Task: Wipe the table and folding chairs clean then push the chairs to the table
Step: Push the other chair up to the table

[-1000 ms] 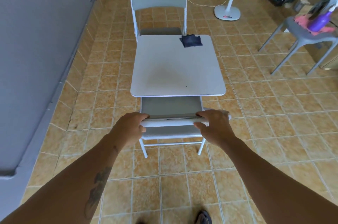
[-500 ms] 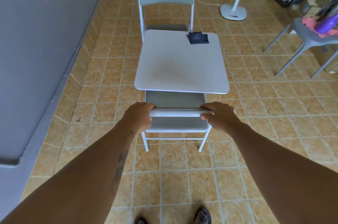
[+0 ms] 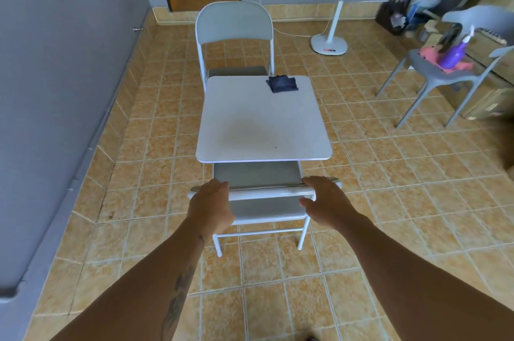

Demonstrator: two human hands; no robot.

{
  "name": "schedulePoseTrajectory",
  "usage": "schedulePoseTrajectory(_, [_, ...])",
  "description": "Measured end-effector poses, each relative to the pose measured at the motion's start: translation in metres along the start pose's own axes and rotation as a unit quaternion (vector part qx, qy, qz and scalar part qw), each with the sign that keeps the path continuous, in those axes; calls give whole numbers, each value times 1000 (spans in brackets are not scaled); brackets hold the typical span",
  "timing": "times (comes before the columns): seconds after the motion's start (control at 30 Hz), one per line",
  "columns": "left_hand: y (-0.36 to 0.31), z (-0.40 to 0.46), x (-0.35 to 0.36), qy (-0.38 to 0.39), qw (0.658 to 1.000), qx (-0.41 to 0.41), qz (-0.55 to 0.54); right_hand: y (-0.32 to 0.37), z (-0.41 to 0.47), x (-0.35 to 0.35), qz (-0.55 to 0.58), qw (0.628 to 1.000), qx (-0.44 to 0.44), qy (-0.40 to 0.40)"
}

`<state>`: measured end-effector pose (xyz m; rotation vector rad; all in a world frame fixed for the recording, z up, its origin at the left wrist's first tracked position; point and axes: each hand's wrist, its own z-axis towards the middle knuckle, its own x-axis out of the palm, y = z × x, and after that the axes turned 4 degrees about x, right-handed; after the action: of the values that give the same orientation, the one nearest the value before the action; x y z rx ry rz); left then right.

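Note:
A small white square table (image 3: 264,129) stands on the tiled floor with a dark blue cloth (image 3: 282,84) at its far right corner. The near grey folding chair (image 3: 267,192) has its seat tucked partly under the table's near edge. My left hand (image 3: 211,204) and my right hand (image 3: 325,198) lie on the top rail of its backrest with loosened fingers; the right thumb stands off the rail. The far folding chair (image 3: 235,22) faces me, its seat pushed under the table's far edge.
A grey wall (image 3: 55,90) runs along the left. At the right stands a grey plastic chair (image 3: 434,73) holding a purple spray bottle (image 3: 454,54) and a pink cloth (image 3: 429,52). A standing fan (image 3: 329,44) and its cord are behind.
The near chair has slid forward, its seat going further under the table. Both hands have loosened from a firm grip on the rail. My view has tilted upward.

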<state>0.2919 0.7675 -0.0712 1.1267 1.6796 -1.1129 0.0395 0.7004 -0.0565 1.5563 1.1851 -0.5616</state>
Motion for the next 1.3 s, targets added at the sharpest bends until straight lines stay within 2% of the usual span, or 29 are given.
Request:
schedulePoseTrajectory(0.17, [-16,-1,-24,0,993,-28,-111,7,-13,-29,30,999,28,14])
schedulePoseTrajectory(0.33, [-58,-12,-42,-2,979,-6,-204,-10,-30,-76,46,998,44,11])
schedulePoseTrajectory(0.47, [-103,13,-81,-18,981,32,-189,-27,-16,-138,56,998,25,-13])
schedulePoseTrajectory(0.67, [-211,61,-144,-112,977,35,-176,-75,33,-260,53,996,-34,-56])
schedulePoseTrajectory(0.77, [-275,94,-166,-146,969,56,-192,-109,58,-321,46,995,-55,-74])
schedulePoseTrajectory(0.97, [-395,150,-191,-109,953,52,-277,-183,100,-405,26,995,-54,-80])
schedulePoseTrajectory(1.13, [-442,236,-218,-123,950,28,-287,-208,173,-460,25,993,-78,-82])
schedulePoseTrajectory(1.3, [-465,355,-229,-138,924,10,-355,-216,277,-504,4,992,-95,-78])
